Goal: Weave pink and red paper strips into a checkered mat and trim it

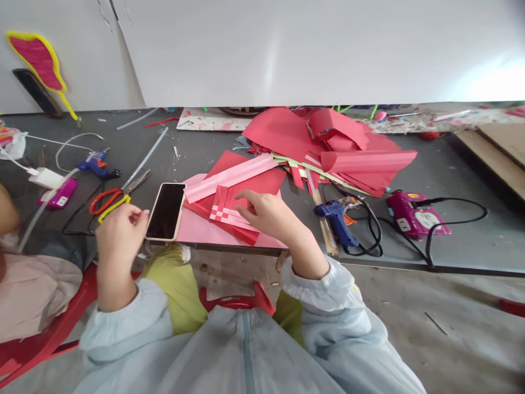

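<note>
My left hand (121,230) is raised near the table's front edge, left of a phone (166,210). Its fingers are curled and pinched together; whatever they might hold cannot be made out. My right hand (266,213) hovers over or touches a small woven piece of red and pink paper strips (221,212), with the index finger stretched out and apart from the thumb. Beneath the weave lie red paper (246,234) and pink paper (197,232). A long folded pink strip (233,176) crosses behind it. Scissors (118,198) with red and yellow handles lie beyond my left hand.
A blue glue gun (338,221) with looping cable lies at right, beside a purple power box (416,213). Red paper sheets (283,134) are heaped at the back. Another glue gun (95,163) lies at left, where a person's arm (7,210) shows. A white panel (311,52) stands behind.
</note>
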`<state>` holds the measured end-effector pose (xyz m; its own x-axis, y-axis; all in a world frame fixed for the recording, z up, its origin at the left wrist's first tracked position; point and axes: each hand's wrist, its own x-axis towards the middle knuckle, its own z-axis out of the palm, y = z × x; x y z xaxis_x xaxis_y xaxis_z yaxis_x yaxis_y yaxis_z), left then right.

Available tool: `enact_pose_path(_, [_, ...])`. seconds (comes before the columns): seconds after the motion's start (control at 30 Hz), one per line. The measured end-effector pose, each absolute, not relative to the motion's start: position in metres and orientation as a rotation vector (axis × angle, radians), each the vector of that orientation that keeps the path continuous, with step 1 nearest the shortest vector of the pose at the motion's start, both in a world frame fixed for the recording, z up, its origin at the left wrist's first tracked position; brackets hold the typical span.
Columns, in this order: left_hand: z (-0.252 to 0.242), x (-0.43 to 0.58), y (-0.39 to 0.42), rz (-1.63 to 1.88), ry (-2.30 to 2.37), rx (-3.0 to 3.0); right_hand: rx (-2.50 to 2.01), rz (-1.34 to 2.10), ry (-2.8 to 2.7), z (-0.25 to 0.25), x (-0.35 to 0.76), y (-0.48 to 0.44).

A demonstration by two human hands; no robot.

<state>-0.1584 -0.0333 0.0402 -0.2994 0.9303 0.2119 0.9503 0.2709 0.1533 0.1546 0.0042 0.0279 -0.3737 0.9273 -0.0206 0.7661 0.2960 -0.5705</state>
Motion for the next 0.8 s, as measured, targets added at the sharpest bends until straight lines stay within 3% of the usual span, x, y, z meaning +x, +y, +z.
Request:
enact_pose_path(0.2, [0.045, -0.250, 0.004, 0.081, -2.395, -1.798, -1.499, 0.696, -2.342, 0.033, 0.150, -0.001])
enact_pose_path(0.4, [0.043, -0.274, 0.036, 0.190, -2.430, -1.919, -1.458, 0.671, -2.370, 0.029, 0.144, -0.001])
enact_pose_path(0.8, [0.038, -0.301, 0.050, -0.169, -2.575, -2.115, -1.447, 0.635, -2.394, 0.023, 0.141, -0.002])
